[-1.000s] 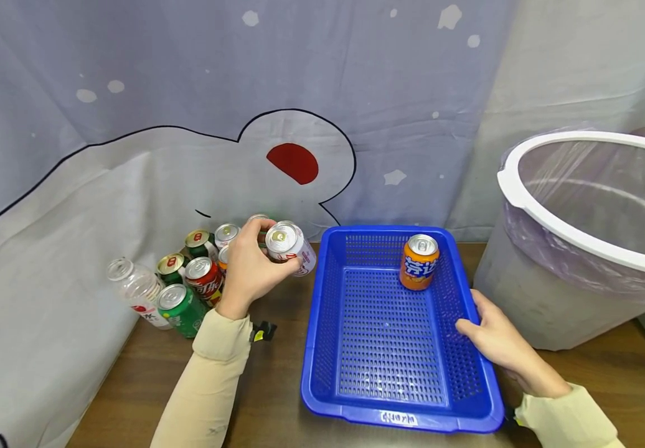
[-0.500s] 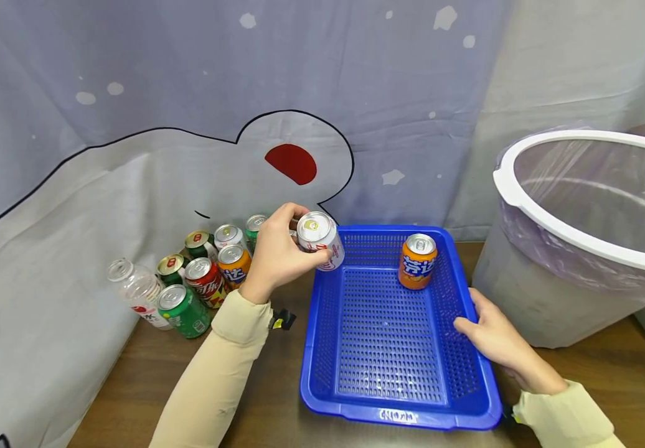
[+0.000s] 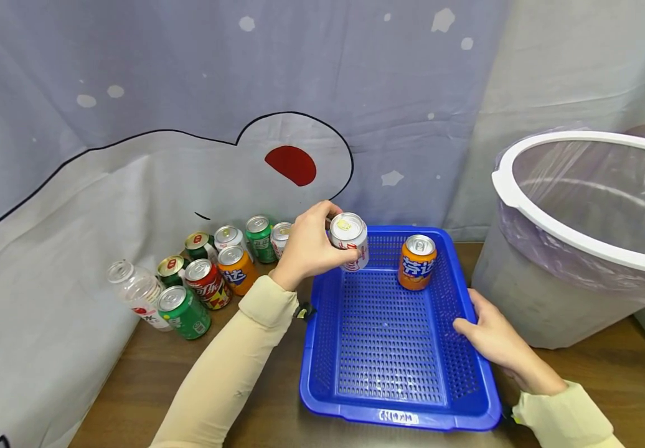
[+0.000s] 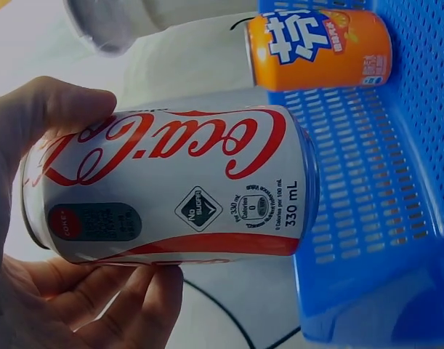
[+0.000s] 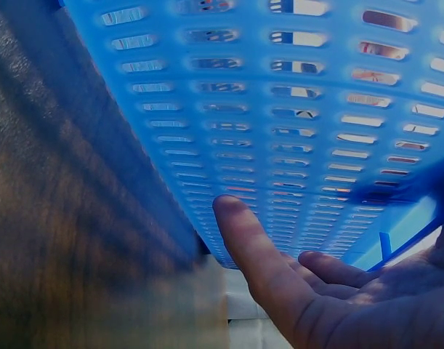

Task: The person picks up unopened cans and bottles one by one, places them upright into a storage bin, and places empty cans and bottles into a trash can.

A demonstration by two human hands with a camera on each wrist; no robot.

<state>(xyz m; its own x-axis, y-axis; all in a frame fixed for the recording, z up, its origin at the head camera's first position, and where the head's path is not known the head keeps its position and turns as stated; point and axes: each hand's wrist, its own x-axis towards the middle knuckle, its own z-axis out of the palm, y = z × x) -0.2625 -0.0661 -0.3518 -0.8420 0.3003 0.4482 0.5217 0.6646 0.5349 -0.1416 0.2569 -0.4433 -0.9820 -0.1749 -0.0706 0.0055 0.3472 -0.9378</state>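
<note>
My left hand [image 3: 314, 242] grips a white Coca-Cola can [image 3: 350, 239] near its top, thumb on one side and fingers on the other. The can hangs upright over the back left part of a blue plastic basket [image 3: 312, 348]. "No sugar" and "330 mL" show on its side in the left wrist view. An orange Fanta can [image 3: 418, 264] stands in the basket's back right corner. My right hand [image 3: 493, 336] holds the basket's right rim, thumb over the inside and fingers along the perforated outer wall [image 5: 229, 131].
Left of the basket stand several cans, among them a green can [image 3: 185, 314], a red can [image 3: 207, 286] and another orange can [image 3: 237, 272]. A clear bottle [image 3: 137, 292] is at their left. A lined grey bin [image 3: 530, 298] rises at the right. A curtain [image 3: 177, 74] hangs behind.
My left hand has carried the white can rightward, from beside the other cans to over the basket. Cans it had hidden now show. The right hand has stayed at the rim.
</note>
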